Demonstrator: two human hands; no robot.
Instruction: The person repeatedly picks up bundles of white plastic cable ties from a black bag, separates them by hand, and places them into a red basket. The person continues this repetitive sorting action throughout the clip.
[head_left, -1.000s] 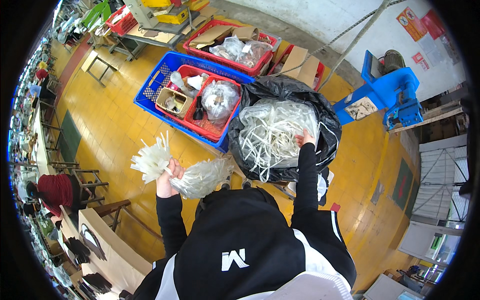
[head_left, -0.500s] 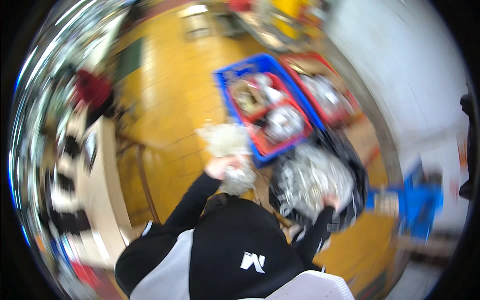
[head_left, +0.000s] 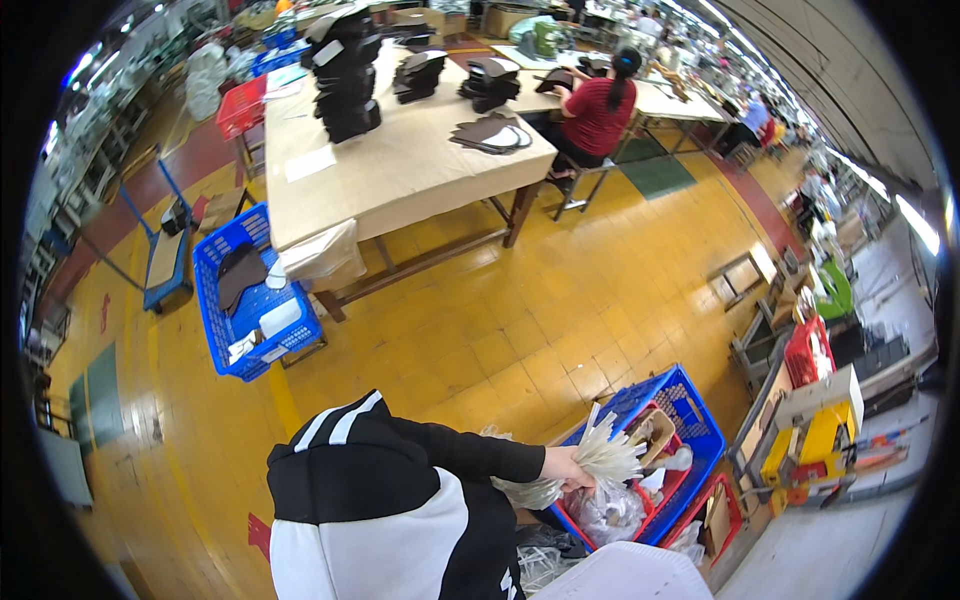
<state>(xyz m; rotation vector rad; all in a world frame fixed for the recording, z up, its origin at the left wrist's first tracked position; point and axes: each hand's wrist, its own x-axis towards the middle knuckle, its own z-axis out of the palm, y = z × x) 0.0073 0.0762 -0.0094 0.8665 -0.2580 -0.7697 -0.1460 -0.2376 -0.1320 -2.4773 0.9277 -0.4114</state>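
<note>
My left hand [head_left: 568,470] is closed around the middle of a bundle of whitish, translucent plastic strips [head_left: 612,452]. The strips fan out on both sides of the fist. The bundle is held over the near left edge of a blue crate [head_left: 690,400]. Inside that crate sits a red tray with a brown cardboard box [head_left: 655,436] and a clear plastic bag [head_left: 608,516]. Below my forearm, more pale strips [head_left: 545,562] show in a dark bag, partly hidden by my body and a white brim. My right hand is out of sight.
Ahead stands a long table [head_left: 400,190] with stacks of dark cut pieces [head_left: 345,80]. A person in a red top [head_left: 600,110] sits at its far right. A blue basket [head_left: 250,300] is at the left, a red crate [head_left: 715,515] beside the blue crate, and a cluttered bench along the right wall.
The view has swung left, bringing the long table to the middle. My left hand still grips the strips, now over the blue crate. My right hand, earlier at the bagged strips, has left view.
</note>
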